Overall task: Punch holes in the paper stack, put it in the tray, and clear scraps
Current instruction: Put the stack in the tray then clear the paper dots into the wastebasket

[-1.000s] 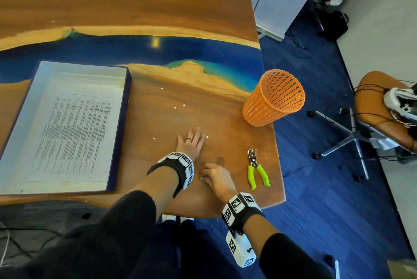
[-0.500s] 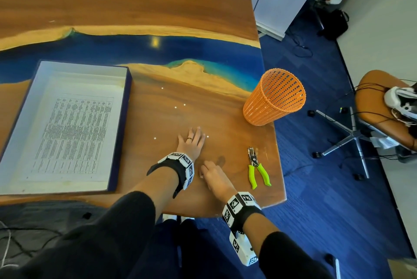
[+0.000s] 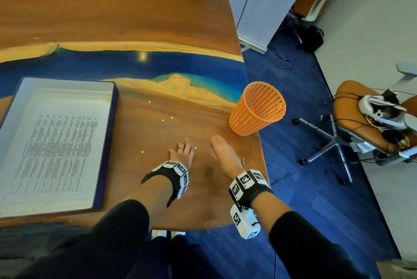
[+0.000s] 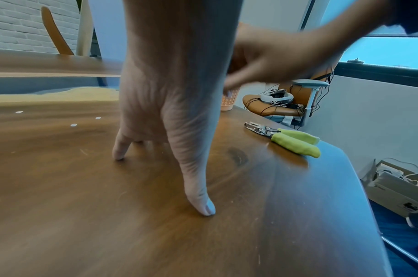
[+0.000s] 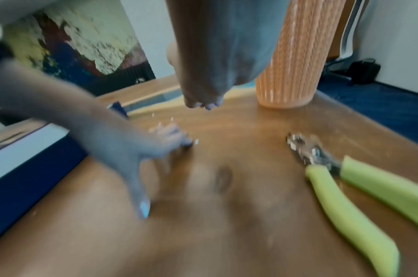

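Head cam: high, looks steeply down on table (image 3: 135,7) w/ tray (image 3: 116,143) at 9 o'clock, orange basket (image 3: 257,111) at 2 o'clock.

L wrist cam: low over tabletop, close behind left hand (image 4: 174,93), faces basket end; hole punch (image 4: 288,138) at 3 o'clock.

R wrist cam: low, blurred, close behind right hand (image 5: 215,56); punch at 4 o'clock.

Shared by all: both hands, basket, paper dots (image 3: 162,120).

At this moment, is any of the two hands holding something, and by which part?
The left hand rests flat on the table, holding nothing. The right hand has its fingertips bunched; whether they pinch a scrap cannot be told.
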`<action>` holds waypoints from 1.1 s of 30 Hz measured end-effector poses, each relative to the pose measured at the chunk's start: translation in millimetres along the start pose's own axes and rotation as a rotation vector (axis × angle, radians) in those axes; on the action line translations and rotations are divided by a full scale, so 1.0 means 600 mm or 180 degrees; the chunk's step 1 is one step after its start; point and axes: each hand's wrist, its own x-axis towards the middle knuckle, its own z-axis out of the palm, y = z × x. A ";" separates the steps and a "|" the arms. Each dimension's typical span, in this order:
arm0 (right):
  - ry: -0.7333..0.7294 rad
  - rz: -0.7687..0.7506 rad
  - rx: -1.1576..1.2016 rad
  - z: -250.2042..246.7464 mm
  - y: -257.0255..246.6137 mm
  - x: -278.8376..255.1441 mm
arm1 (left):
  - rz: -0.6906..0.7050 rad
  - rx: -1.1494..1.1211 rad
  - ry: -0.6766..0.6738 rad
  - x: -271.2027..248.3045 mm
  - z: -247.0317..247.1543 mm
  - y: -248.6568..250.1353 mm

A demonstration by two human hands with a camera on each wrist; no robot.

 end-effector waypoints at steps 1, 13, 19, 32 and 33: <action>0.0121 -0.0051 0.0027 -0.025 0.003 0.014 | -0.0024 -0.0010 0.0044 0.003 0.000 0.002; 0.1643 0.0587 0.0469 -0.270 0.092 0.101 | -0.0006 0.0038 -0.0084 0.000 -0.008 -0.002; 0.1214 0.1050 0.0341 -0.282 0.124 0.102 | 0.0014 -0.0024 -0.0182 0.002 -0.008 -0.007; 0.0834 0.0970 0.0327 -0.258 0.127 0.108 | 0.0067 0.0007 -0.0260 -0.003 -0.009 -0.010; 0.0727 0.0945 0.0288 -0.256 0.121 0.109 | 0.0068 0.0004 -0.0249 -0.004 -0.009 -0.010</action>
